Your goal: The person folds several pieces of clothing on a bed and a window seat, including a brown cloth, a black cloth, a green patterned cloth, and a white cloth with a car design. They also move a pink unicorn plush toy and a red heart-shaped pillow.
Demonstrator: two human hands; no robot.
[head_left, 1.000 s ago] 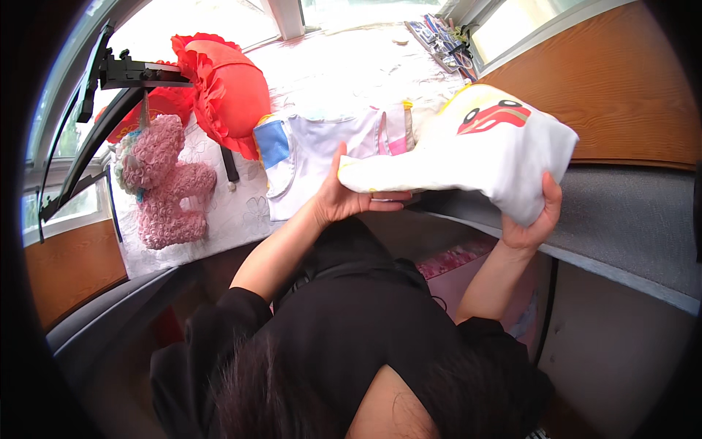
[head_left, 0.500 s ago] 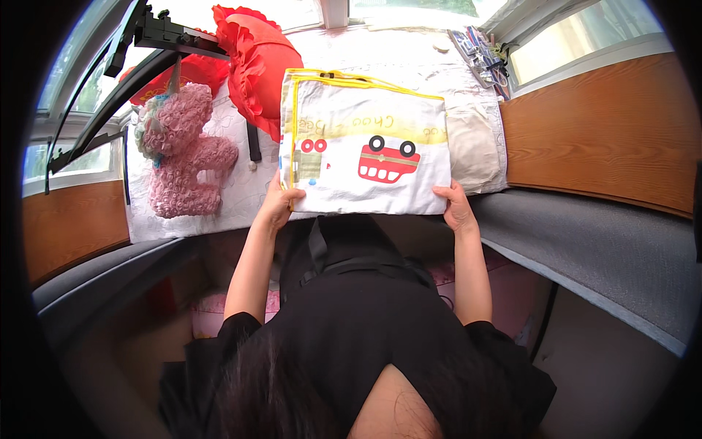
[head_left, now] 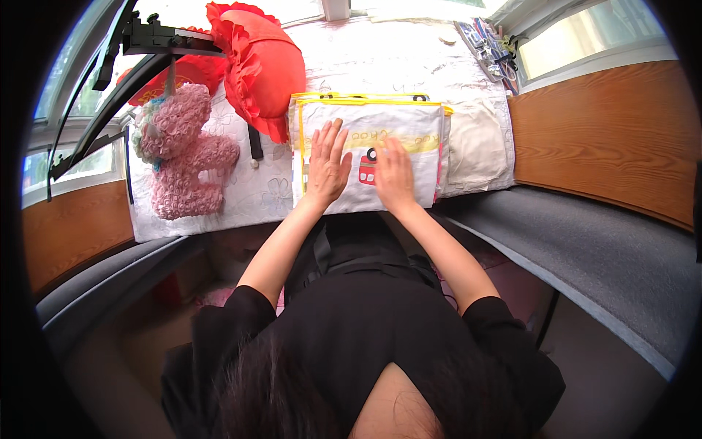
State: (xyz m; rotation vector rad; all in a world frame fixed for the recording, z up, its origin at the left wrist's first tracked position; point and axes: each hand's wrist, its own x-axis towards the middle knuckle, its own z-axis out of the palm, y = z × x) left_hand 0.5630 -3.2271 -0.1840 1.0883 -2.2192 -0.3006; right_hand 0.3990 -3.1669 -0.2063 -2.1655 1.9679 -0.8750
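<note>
A folded white cloth point(head_left: 369, 194) with yellow edging lies on the near edge of the white table cover, in front of me. Cartoon vehicles are printed on it, and a red bus shows between my hands. My left hand point(head_left: 328, 167) rests flat on the left half of the cloth, fingers stretched and pointing away from me. My right hand point(head_left: 395, 177) lies over the right half, also flat, its fingertips slightly blurred and covering part of the bus. Neither hand grips anything.
On the left sits a pink, rose-textured plush unicorn point(head_left: 191, 157) beside red ruffled cushions point(head_left: 265, 69). A black metal stand arm point(head_left: 175, 40) reaches over them. Beige cloth point(head_left: 479, 150) lies to the right, with a bundle of small items point(head_left: 488, 51) at the back right.
The cloth has come down onto the table cover. Both hands have let go of its sides and moved inward, and now lie flat on top of it.
</note>
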